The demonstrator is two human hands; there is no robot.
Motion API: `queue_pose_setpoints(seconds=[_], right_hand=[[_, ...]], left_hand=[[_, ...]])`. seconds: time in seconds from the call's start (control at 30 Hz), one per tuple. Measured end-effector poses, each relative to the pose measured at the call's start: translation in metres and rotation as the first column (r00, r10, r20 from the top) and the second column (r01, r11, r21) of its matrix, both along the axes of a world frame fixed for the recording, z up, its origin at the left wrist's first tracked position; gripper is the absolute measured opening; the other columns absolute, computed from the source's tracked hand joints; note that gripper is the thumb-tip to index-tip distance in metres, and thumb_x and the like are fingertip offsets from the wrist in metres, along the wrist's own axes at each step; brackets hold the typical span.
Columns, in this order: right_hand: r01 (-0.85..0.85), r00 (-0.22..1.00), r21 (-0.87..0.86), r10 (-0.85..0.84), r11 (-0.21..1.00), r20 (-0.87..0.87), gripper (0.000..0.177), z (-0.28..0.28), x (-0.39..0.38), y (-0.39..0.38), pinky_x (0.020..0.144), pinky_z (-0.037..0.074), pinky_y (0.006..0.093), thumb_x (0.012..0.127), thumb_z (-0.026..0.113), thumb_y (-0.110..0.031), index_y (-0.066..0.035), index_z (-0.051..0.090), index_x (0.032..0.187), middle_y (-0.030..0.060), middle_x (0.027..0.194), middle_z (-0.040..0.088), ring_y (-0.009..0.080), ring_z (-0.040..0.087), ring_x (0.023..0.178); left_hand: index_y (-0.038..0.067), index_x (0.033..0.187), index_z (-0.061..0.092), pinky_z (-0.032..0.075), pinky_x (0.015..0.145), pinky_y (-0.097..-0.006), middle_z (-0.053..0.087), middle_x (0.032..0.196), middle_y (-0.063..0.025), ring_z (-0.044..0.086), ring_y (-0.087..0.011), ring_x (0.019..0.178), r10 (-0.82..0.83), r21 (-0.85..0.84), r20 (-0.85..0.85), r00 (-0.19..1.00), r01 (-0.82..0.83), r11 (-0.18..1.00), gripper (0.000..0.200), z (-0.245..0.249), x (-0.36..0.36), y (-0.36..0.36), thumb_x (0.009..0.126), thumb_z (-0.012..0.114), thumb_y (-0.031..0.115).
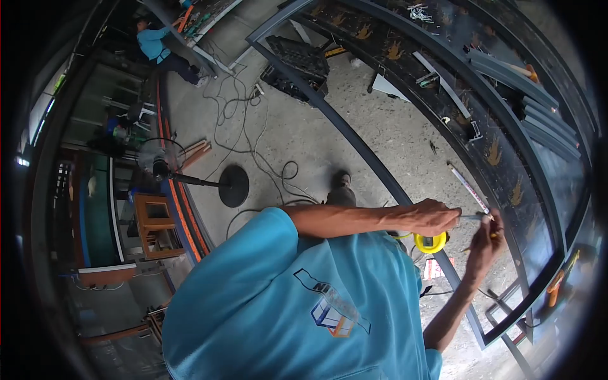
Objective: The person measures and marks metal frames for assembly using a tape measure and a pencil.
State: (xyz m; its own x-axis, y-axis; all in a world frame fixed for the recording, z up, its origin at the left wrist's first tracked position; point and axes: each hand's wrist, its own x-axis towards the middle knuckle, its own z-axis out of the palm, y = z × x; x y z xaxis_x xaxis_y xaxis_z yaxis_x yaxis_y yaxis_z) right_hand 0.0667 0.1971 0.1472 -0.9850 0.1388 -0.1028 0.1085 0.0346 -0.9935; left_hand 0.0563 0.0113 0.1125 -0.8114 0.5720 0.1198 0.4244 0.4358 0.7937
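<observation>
Other person: in the upper left of the frame we see a co-worker (pixel 153 44) in a blue top, well apart from our hands.
Pedestal fan: its round base (pixel 234 185) stands on the concrete floor, left of centre.
Grey frame: its near bar (pixel 354 136) slants from upper centre to lower right, passing beneath our left hand.
Left hand: right of centre, our left hand (pixel 434 216) is closed on one end of a thin grey strip (pixel 472 217).
Tape measure: the yellow tape measure (pixel 430 243) sits just below that hand; whether we grip it, we cannot tell.
Strip's lie: it spans the gap between our hands, long axis nearly level across the frame.
Right hand: our right hand (pixel 486 244) pinches around the strip's right end.
Printed stick: the white printed stick (pixel 467 185) slants to the upper left from our right fingertips, the nearer hand.
</observation>
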Motion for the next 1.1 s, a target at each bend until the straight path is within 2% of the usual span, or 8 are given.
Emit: queue_pose_setpoints(seconds=[0.07, 0.13, 0.37, 0.4, 0.5, 0.73, 0.93, 1.1], right_hand=[[0.000, 0.980, 0.243, 0.048, 0.970, -0.194, 0.059, 0.001, -0.017, -0.081, 0.041, 0.033, 0.0163, 0.086, 0.064, -0.028, -0.003, 0.040, 0.134, 0.0081, 0.091, 0.063, 0.0034, 0.047, 0.051], [-0.229, 0.971, -0.007, 0.229, 0.973, 0.073, 0.075, -0.004, -0.025, -0.132, 0.063, 0.051, 0.0234, 0.078, 0.072, -0.019, 0.000, 0.031, 0.138, 0.0165, 0.103, 0.061, 0.0129, 0.061, 0.076], [-0.319, 0.947, 0.472, 0.300, 0.822, 0.117, 0.057, -0.047, -0.083, -0.354, 0.063, 0.052, 0.0331, 0.069, 0.078, -0.031, -0.010, 0.050, 0.114, 0.0144, 0.077, 0.066, 0.0252, 0.066, 0.070], [-0.331, 0.934, 0.636, 0.338, 0.697, 0.116, 0.052, -0.042, -0.094, -0.385, 0.058, 0.052, 0.0381, 0.069, 0.074, -0.030, -0.013, 0.050, 0.112, 0.0163, 0.077, 0.065, 0.0326, 0.065, 0.067], [-0.336, 0.909, 0.781, 0.399, 0.526, 0.123, 0.053, -0.051, -0.111, -0.478, 0.054, 0.051, 0.0398, 0.067, 0.073, -0.024, -0.013, 0.050, 0.113, 0.0127, 0.078, 0.064, 0.0331, 0.063, 0.062], [-0.437, 0.875, 0.817, 0.387, 0.376, 0.290, 0.053, -0.056, -0.128, -0.607, 0.052, 0.051, 0.0386, 0.066, 0.072, -0.019, -0.013, 0.050, 0.115, 0.0110, 0.081, 0.061, 0.0294, 0.063, 0.062], [-0.441, 0.894, 0.766, 0.309, 0.468, 0.325, 0.048, -0.052, -0.131, -0.635, 0.056, 0.052, 0.0395, 0.071, 0.069, -0.013, -0.012, 0.051, 0.115, 0.0136, 0.089, 0.061, 0.0312, 0.064, 0.071], [-0.440, 0.897, 0.761, 0.188, 0.477, 0.401, 0.049, -0.056, -0.110, -0.615, 0.059, 0.052, 0.0393, 0.073, 0.069, -0.022, -0.015, 0.049, 0.116, 0.0110, 0.100, 0.060, 0.0302, 0.064, 0.074]], left_hand=[[0.000, 0.091, 0.045, 0.041, 0.045, -0.0417, 0.049, 0.054, -0.0161, 0.054, -0.0337, 0.049, 0.286, 0.146, -0.409, 0.866, -0.247, 0.958, 0.024, -0.034, -0.027, -0.031, 0.095, 0.042, 0.023], [0.001, 0.095, 0.046, 0.046, 0.050, -0.0354, 0.058, 0.066, -0.0142, 0.059, -0.0270, 0.057, 0.434, 0.012, 0.347, 0.831, -0.467, 0.884, 0.033, 0.001, -0.055, -0.091, 0.098, 0.034, 0.031], [0.007, 0.101, 0.059, 0.048, 0.073, -0.0261, 0.060, 0.090, -0.0054, 0.058, -0.0129, 0.085, 0.382, 0.431, 0.593, 0.709, -0.680, 0.593, 0.020, -0.050, -0.112, -0.322, 0.091, 0.055, 0.023], [0.005, 0.099, 0.065, 0.048, 0.074, -0.0261, 0.061, 0.091, -0.0047, 0.058, -0.0121, 0.086, 0.577, 0.418, 0.304, 0.758, -0.651, 0.634, 0.021, -0.059, -0.125, -0.377, 0.088, 0.060, 0.022], [-0.001, 0.097, 0.065, 0.049, 0.073, -0.0265, 0.062, 0.091, -0.0074, 0.059, -0.0132, 0.086, 0.317, 0.353, 0.825, 0.467, -0.866, 0.355, 0.022, -0.048, -0.167, -0.554, 0.086, 0.061, 0.018], [0.005, 0.081, 0.063, 0.049, 0.052, -0.0230, 0.060, 0.073, -0.0036, 0.055, -0.0116, 0.058, 0.614, 0.174, 0.759, 0.217, -0.976, 0.130, 0.010, -0.097, -0.284, -0.930, 0.077, 0.071, 0.007], [0.003, 0.099, 0.064, 0.045, 0.050, -0.0201, 0.059, 0.074, -0.0008, 0.052, -0.0071, 0.056, 0.645, 0.021, 0.688, 0.332, -0.898, 0.440, 0.022, -0.118, -0.302, -0.991, 0.081, 0.065, 0.016], [0.002, 0.111, 0.055, 0.046, 0.075, -0.0304, 0.060, 0.097, -0.0090, 0.057, -0.0173, 0.086, 0.710, 0.201, 0.650, 0.272, -0.962, 0.185, 0.034, -0.142, -0.291, -0.953, 0.086, 0.063, 0.023]])
